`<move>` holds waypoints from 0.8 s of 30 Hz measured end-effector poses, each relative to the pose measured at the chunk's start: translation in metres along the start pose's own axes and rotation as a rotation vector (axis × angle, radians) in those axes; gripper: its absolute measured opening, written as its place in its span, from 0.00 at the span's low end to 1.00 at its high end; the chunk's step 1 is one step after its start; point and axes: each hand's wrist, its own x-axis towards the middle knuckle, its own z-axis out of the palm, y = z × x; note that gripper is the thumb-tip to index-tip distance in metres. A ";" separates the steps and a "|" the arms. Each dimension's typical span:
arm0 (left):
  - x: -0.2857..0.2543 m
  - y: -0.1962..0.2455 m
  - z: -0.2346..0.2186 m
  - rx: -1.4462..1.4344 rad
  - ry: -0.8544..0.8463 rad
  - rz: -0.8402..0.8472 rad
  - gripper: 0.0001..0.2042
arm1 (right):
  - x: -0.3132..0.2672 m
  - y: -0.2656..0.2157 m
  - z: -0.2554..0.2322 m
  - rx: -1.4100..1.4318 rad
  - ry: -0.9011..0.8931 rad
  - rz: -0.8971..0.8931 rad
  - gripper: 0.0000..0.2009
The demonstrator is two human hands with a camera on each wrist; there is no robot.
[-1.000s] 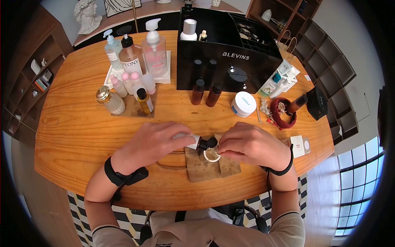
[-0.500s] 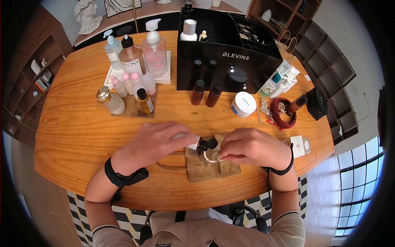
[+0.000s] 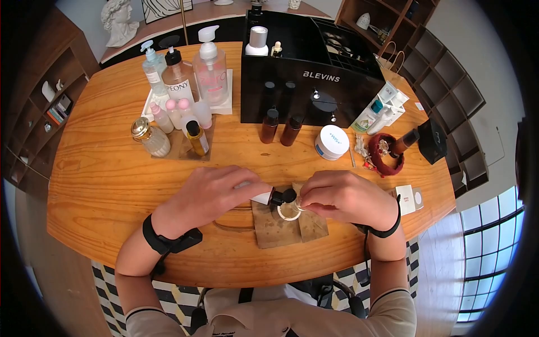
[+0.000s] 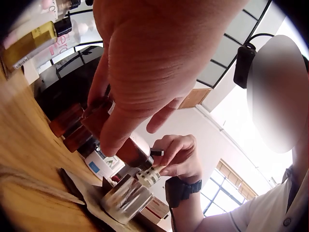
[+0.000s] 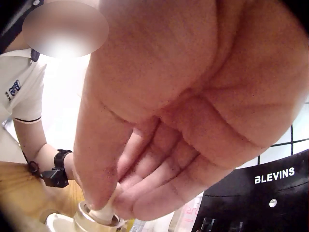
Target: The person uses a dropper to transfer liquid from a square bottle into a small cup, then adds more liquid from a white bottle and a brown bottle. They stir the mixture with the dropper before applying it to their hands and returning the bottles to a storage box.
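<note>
My left hand (image 3: 216,194) grips a small brown bottle with a white label (image 4: 131,153), tilted so that its black flip-top cap (image 3: 282,197) points right. The flip lid stands up. Below it a clear glass jar (image 4: 126,199) with a pale rim sits on a flattened brown paper bag (image 3: 275,231). Between thumb and fingertips, my right hand (image 3: 339,194) pinches a small cream-coloured round piece (image 4: 148,177) right at the bottle's mouth, over the jar. In the right wrist view its pale stem (image 5: 104,212) shows between my fingers.
Behind my hands stand two brown bottles (image 3: 290,130), a white cream jar (image 3: 332,142) and a black organizer box (image 3: 314,90). Pump bottles (image 3: 181,78) and a gold-capped jar (image 3: 150,137) are at the left. A dark red ring-shaped band (image 3: 387,157) lies at the right.
My right hand dipped the round piece slightly toward me, then raised it back beside the bottle's mouth. The left hand and bottle stay almost still.
</note>
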 end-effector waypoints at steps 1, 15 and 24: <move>0.000 -0.001 0.000 0.000 0.000 0.000 0.15 | 0.002 0.000 0.002 0.013 0.011 -0.020 0.06; 0.000 0.000 0.000 -0.002 -0.006 0.004 0.12 | 0.001 0.003 0.000 0.034 -0.041 -0.058 0.04; 0.000 0.000 0.001 0.017 -0.002 0.003 0.14 | 0.001 0.002 0.000 0.007 -0.008 -0.079 0.04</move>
